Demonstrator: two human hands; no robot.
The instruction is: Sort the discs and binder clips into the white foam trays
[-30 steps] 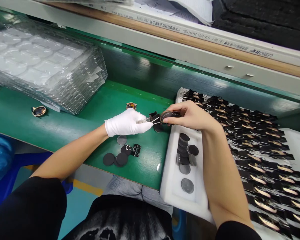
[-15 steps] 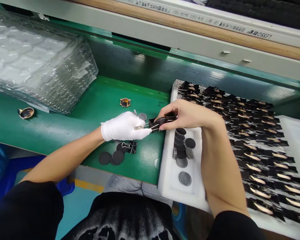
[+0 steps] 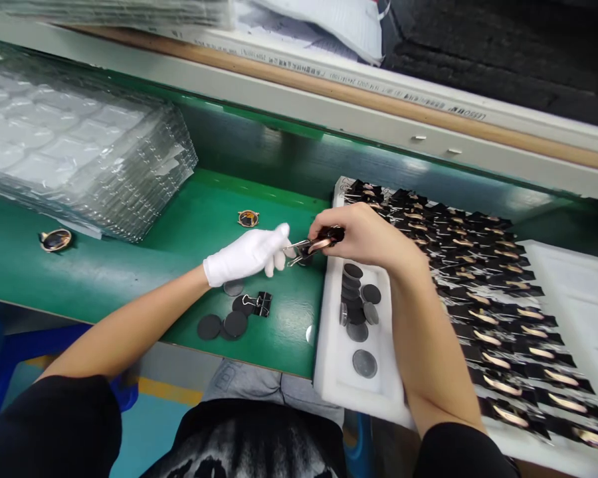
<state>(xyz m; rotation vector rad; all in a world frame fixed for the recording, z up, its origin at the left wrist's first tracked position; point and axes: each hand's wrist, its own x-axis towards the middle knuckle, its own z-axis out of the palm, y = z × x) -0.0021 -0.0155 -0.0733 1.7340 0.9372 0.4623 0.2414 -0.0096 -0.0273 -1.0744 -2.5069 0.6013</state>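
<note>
My right hand [image 3: 361, 232], bare, grips a rose-gold watch case [image 3: 321, 244] with black binder clips on it. One clip's wire handles [image 3: 295, 253] point left toward my left hand [image 3: 249, 253], which wears a white glove. Its thumb is raised apart from the fingers, and the fingertips are close by the wires; whether they touch is unclear. Below it on the green table lie a loose black binder clip [image 3: 264, 303] and several dark round discs [image 3: 235, 324]. Another watch case [image 3: 248, 218] with a dark, gold-toned face lies beyond my left hand.
At right, a white foam tray [image 3: 331, 372] holds loose discs [image 3: 365, 363] and rows of clipped watch cases [image 3: 498, 358]. Stacked clear plastic trays [image 3: 80, 146] stand at the left. One more watch case [image 3: 56, 239] lies near them. A ledge [image 3: 329, 83] runs along the back.
My left thumb has lifted from the clip's wire handles and the fingers have parted. My right hand has turned the clipped piece, so its rose-gold side shows. The camera view has shifted slightly.
</note>
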